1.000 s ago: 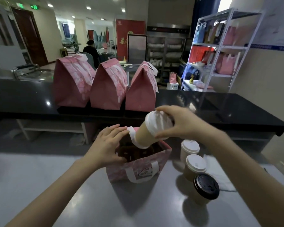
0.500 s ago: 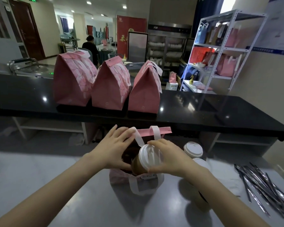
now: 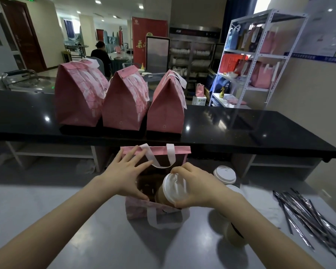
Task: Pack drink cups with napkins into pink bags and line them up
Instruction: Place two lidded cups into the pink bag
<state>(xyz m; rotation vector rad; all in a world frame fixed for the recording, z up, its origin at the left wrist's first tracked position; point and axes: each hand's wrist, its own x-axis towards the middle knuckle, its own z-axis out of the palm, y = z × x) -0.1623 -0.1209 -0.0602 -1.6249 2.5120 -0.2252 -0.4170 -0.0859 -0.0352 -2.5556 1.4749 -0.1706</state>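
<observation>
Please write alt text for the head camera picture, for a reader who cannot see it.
A person's right hand holds a white-lidded cup tilted in the mouth of an open pink bag, which the left hand spreads wide. Three closed pink bags stand in a row on the black counter behind; more lidded cups stand at the right.

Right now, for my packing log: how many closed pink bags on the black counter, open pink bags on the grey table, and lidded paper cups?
Closed pink fabric bags on the black stone counter: 3
Open pink fabric bag on the grey table: 1
Lidded paper cups, one gripped by the right hand, three standing: 4
Total: 8
</observation>
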